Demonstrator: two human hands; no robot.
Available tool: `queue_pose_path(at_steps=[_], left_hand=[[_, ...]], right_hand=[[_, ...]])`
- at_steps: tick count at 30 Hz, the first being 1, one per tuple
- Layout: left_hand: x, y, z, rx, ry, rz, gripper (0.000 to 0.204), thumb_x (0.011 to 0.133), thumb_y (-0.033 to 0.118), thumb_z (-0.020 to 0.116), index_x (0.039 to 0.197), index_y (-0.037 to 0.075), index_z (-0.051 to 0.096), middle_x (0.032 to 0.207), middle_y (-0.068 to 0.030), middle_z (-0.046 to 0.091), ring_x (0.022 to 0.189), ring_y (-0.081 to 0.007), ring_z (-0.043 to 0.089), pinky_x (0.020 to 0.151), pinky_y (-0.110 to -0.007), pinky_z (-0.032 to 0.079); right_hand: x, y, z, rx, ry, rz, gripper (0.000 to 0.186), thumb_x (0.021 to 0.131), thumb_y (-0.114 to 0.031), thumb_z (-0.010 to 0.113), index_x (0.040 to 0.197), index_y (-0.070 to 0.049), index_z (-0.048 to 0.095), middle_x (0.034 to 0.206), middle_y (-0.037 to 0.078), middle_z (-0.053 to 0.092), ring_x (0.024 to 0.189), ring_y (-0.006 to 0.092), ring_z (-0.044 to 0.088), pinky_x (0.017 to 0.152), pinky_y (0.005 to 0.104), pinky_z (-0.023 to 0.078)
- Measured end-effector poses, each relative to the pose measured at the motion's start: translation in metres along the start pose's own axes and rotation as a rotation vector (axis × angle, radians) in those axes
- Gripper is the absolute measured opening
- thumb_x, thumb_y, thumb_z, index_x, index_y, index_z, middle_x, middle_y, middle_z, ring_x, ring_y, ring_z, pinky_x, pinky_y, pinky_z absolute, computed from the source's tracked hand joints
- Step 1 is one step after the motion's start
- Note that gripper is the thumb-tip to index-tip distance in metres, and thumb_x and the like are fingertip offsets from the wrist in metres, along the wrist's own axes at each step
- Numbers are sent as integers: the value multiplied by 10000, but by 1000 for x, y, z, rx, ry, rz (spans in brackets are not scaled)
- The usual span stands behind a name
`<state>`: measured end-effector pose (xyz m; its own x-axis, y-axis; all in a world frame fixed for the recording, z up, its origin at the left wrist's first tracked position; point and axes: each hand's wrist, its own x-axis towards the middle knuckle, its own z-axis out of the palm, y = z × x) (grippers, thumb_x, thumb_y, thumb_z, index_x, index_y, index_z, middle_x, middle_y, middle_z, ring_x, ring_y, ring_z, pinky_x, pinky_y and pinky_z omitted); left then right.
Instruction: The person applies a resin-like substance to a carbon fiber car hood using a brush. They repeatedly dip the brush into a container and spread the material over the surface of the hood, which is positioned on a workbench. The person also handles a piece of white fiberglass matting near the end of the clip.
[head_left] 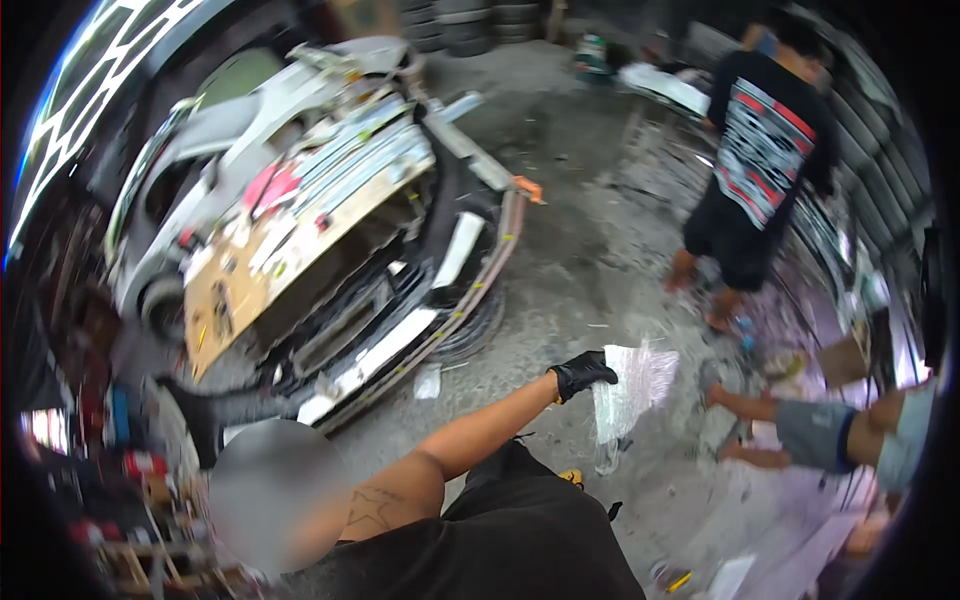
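My left hand (582, 376), in a black glove, is stretched out over the concrete floor. Its fingers are closed on the near edge of a sheet of white fibreglass cloth (630, 385). The cloth hangs loosely, with frayed, see-through strands along its far side and lower end. My bare left forearm reaches in from the lower left. No part of my right hand shows. Below the arm are my dark clothes and a yellow shoe (572, 478).
To the left, a dismantled car front with a black bumper (385, 340) carries a wooden board (215, 300) covered in tools and strips. A person in a black T-shirt (765, 140) stands at right; another in grey shorts (815, 435) is at lower right. Tyres (465, 30) are stacked behind.
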<state>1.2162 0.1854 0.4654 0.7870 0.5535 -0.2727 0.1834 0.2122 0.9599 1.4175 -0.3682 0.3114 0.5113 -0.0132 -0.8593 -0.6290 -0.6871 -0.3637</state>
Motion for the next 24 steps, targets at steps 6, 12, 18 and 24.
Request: queue_pose_path(at_steps=[6,12,18,24], left_hand=[[-76,0,-45,-260,361,-97,308,775,170,740,1064,94,666,868,51,625,771,-63,516,645,-262,415],[-183,20,-98,-381,718,-122,322,752,201,738,1052,102,673,905,45,631,786,-76,513,614,-266,404],[-264,-22,-155,-382,965,-73,406,734,162,702,1123,59,650,1020,-61,669,932,-171,594,806,-330,466],[-315,-78,-183,-397,1227,-161,256,781,180,704,989,35,666,935,-34,651,846,-123,550,746,-288,445]], right_hand=[[56,-184,0,-307,-49,-174,637,890,-441,585,1460,-289,345,1359,41,515,1031,333,570,768,492,493],[67,-315,123,-597,-195,-327,586,920,-420,547,1458,-323,336,1402,9,487,1067,342,559,787,503,486],[44,-359,322,-771,-583,-457,686,881,-348,573,1489,-263,264,1424,69,450,1093,322,514,775,482,488],[45,-362,472,-1267,-760,-528,666,863,-282,627,1455,-170,347,1358,94,468,1014,316,549,726,497,508]])
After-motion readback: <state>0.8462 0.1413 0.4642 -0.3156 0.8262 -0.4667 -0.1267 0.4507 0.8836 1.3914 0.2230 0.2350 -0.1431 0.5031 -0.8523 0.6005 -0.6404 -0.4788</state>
